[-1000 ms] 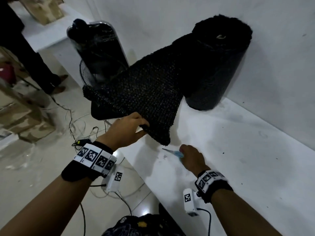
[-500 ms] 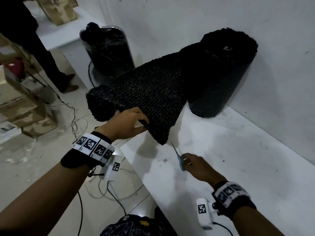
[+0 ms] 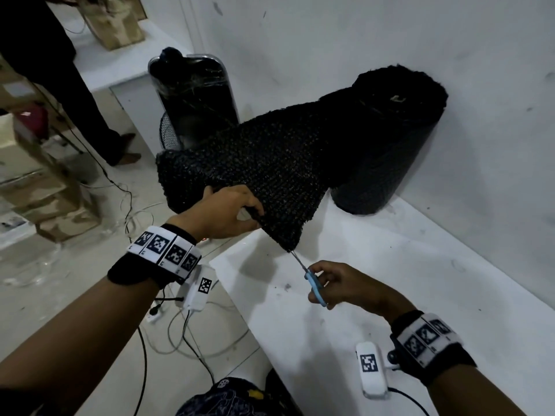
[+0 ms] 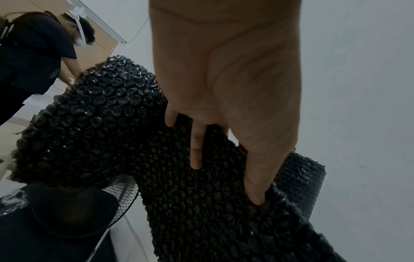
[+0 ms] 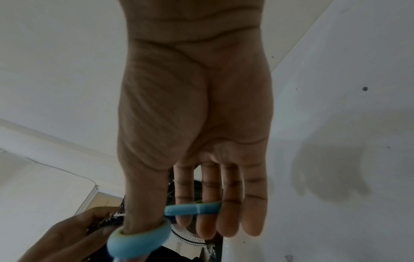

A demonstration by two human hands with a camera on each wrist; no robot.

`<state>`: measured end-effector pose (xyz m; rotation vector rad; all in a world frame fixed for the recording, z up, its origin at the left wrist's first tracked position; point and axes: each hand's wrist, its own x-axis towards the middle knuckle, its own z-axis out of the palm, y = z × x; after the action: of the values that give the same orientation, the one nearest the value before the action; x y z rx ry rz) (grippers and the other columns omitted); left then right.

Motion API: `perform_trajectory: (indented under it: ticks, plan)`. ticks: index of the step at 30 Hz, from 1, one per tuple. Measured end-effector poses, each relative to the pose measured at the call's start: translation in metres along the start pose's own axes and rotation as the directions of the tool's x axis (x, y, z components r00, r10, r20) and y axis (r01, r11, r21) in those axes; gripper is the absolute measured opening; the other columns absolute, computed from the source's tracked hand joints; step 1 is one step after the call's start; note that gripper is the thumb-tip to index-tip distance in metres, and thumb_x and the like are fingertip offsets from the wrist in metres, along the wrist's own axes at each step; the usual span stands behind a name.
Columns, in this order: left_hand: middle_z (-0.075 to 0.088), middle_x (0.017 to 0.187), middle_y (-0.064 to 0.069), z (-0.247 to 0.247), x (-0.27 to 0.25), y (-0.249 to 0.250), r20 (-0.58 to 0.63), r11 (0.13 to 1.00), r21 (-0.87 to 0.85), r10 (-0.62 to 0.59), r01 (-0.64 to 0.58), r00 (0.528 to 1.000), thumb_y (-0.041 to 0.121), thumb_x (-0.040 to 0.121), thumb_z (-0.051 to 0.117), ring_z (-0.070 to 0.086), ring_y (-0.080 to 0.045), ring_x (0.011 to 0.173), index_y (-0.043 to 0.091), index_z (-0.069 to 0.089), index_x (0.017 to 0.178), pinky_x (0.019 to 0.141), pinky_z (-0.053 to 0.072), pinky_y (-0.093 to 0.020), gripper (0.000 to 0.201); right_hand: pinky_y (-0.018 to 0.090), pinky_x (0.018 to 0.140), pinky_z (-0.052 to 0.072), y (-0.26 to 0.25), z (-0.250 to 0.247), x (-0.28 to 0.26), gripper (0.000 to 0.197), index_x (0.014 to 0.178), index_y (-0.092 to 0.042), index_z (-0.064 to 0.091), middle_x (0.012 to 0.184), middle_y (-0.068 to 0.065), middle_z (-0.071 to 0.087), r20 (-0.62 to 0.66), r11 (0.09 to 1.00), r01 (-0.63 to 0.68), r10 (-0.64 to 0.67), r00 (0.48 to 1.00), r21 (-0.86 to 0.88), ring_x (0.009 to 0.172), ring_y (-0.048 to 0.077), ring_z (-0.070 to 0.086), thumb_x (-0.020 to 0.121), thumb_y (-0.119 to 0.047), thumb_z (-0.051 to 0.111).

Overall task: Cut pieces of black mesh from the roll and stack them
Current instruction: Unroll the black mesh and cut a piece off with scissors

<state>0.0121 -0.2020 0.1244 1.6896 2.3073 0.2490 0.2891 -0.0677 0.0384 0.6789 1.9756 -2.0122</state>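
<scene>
Roll of black mesh (image 3: 390, 139) stands upright on the white surface (image 3: 420, 280), against the wall (image 3: 360, 40). A loose sheet of mesh (image 3: 270, 166) runs off the roll toward the left, lifted clear of the surface. Left hand (image 3: 222, 213) pinches the sheet's lower edge, thumb under, fingers (image 4: 196, 147) lying along the mesh. Right hand (image 3: 345, 285) holds blue-handled scissors (image 3: 312, 285), thumb through one loop, fingers through the other. Blade tips meet the sheet's bottom corner; blades look nearly closed, though they are thin and hard to read. A fan wrapped in plastic (image 3: 192, 94) stands behind the sheet. Cables (image 3: 180, 331) trail over the floor.
</scene>
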Motion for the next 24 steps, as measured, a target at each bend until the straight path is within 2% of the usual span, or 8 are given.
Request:
perform_trajectory:
  ticks: [3, 6, 8, 11, 13, 18, 21, 24]
  plan:
    - [0.053, 0.118, 0.017, -0.002, -0.001, 0.001, -0.002, 1.0, 0.011, 0.002, -0.002, 1.0, 0.047, 0.089, 0.066, 0.048, -0.006, 0.115, 0.042, 0.066, 0.111, 0.104, 0.023, -0.049, 0.022, 0.033, 0.073, 0.053, -0.007, -0.001, 0.001, 0.052, 0.114, -0.02, 0.063, 0.091, 0.009, 0.071, -0.011, 0.999, 0.031, -0.031, 0.999, -0.013, 0.081, 0.017, 0.065, 0.067, -0.035, 0.081]
    - [0.053, 0.117, 0.017, -0.003, -0.002, 0.0, 0.001, 1.0, 0.011, 0.005, -0.005, 1.0, 0.048, 0.089, 0.068, 0.049, -0.007, 0.114, 0.042, 0.067, 0.109, 0.106, 0.023, -0.054, 0.021, 0.034, 0.067, 0.052, -0.007, -0.003, 0.003, 0.053, 0.11, -0.013, 0.065, 0.081, 0.013, 0.069, -0.032, 0.999, 0.054, -0.054, 0.998, -0.007, 0.094, 0.048, 0.065, 0.063, -0.036, 0.079]
    - [0.053, 0.118, 0.017, -0.004, -0.002, 0.0, 0.002, 1.0, 0.01, 0.006, -0.006, 1.0, 0.049, 0.088, 0.068, 0.049, -0.007, 0.115, 0.042, 0.067, 0.109, 0.106, 0.022, -0.053, 0.022, 0.035, 0.067, 0.052, -0.009, -0.004, 0.002, 0.051, 0.108, -0.012, 0.066, 0.078, 0.012, 0.068, -0.027, 0.999, 0.054, -0.054, 0.998, -0.005, 0.096, 0.054, 0.062, 0.064, -0.035, 0.079]
    - [0.052, 0.12, 0.017, -0.005, -0.002, 0.002, 0.0, 0.999, 0.021, 0.029, -0.029, 1.0, 0.048, 0.088, 0.068, 0.048, -0.007, 0.117, 0.042, 0.068, 0.108, 0.106, 0.021, -0.052, 0.022, 0.036, 0.07, 0.052, -0.016, -0.006, 0.0, 0.041, 0.108, -0.017, 0.068, 0.081, 0.008, 0.067, 0.006, 0.998, 0.062, -0.062, 0.998, 0.003, 0.08, 0.028, 0.065, 0.071, -0.03, 0.08]
    - [0.052, 0.12, 0.018, -0.007, -0.002, 0.003, 0.003, 0.999, 0.022, 0.038, -0.038, 0.999, 0.047, 0.088, 0.069, 0.047, -0.005, 0.117, 0.041, 0.068, 0.109, 0.107, 0.019, -0.052, 0.022, 0.035, 0.07, 0.052, -0.021, -0.008, 0.0, 0.032, 0.108, -0.018, 0.069, 0.082, 0.004, 0.067, 0.025, 0.998, 0.061, -0.06, 0.998, -0.003, 0.074, 0.018, 0.061, 0.078, -0.021, 0.08]
    - [0.053, 0.119, 0.019, -0.01, 0.0, 0.006, -0.023, 0.998, 0.018, 0.058, -0.058, 0.998, 0.048, 0.087, 0.069, 0.048, -0.005, 0.117, 0.039, 0.07, 0.107, 0.107, 0.018, -0.053, 0.021, 0.032, 0.065, 0.053, -0.027, -0.015, 0.0, 0.028, 0.108, -0.011, 0.069, 0.082, 0.008, 0.072, 0.034, 0.998, 0.06, -0.059, 0.998, -0.008, 0.079, 0.03, 0.059, 0.082, -0.015, 0.075]
    - [0.053, 0.118, 0.02, -0.009, 0.001, 0.007, -0.034, 0.997, 0.022, 0.072, -0.071, 0.997, 0.049, 0.087, 0.069, 0.047, -0.002, 0.115, 0.039, 0.071, 0.106, 0.11, 0.016, -0.054, 0.021, 0.033, 0.067, 0.054, -0.031, -0.015, -0.001, 0.028, 0.112, -0.009, 0.067, 0.085, 0.007, 0.07, 0.065, 0.999, 0.05, -0.051, 0.997, 0.014, 0.079, 0.02, 0.061, 0.085, -0.012, 0.073]
    - [0.053, 0.117, 0.021, -0.008, 0.002, 0.007, -0.037, 0.997, 0.015, 0.077, -0.076, 0.996, 0.049, 0.087, 0.07, 0.047, 0.0, 0.114, 0.04, 0.07, 0.105, 0.112, 0.013, -0.054, 0.02, 0.034, 0.069, 0.055, -0.035, -0.015, 0.0, 0.024, 0.115, -0.005, 0.063, 0.077, -0.004, 0.068, 0.075, 0.999, 0.041, -0.04, 0.996, -0.009, 0.076, 0.007, 0.065, 0.091, -0.003, 0.067]
